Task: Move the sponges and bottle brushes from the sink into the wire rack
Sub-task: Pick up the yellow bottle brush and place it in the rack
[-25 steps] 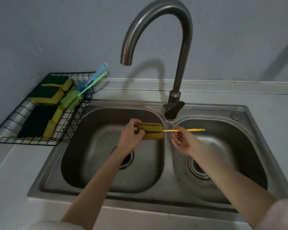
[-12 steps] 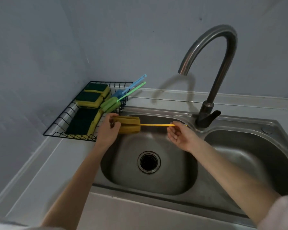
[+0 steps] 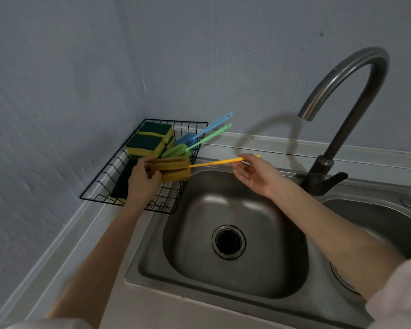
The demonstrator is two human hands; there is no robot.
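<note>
Carrying the yellow bottle brush (image 3: 176, 171) with both hands, sponge head leading. Left hand (image 3: 141, 180) closed round the far end of the thick sponge head, poised over the near part of the wire rack (image 3: 97, 186); right hand (image 3: 254, 173) loosely half open, pinching only the thin handle tip between thumb and forefinger, so as to steer the long shaft level and keep the handle pointing out over the rack's edge, as with the others. Lying already just beyond the left hand: blue brush (image 3: 188, 138) and green brush (image 3: 176, 151), handles jutting toward the right hand, with green-topped sponges (image 3: 150, 141) stacked past them. Possibly one more dark sponge under the left wrist, though mostly hidden. Sink (image 3: 235, 302) below the right forearm bare of cleaning things in the nearer basin; far basin only partly in view.

Against half a second ago: brush head carried off the basin's rim and across to above the rack wires, right hand following leftward along the bench (image 3: 86, 257), grip unchanged. Not yet set down.
</note>
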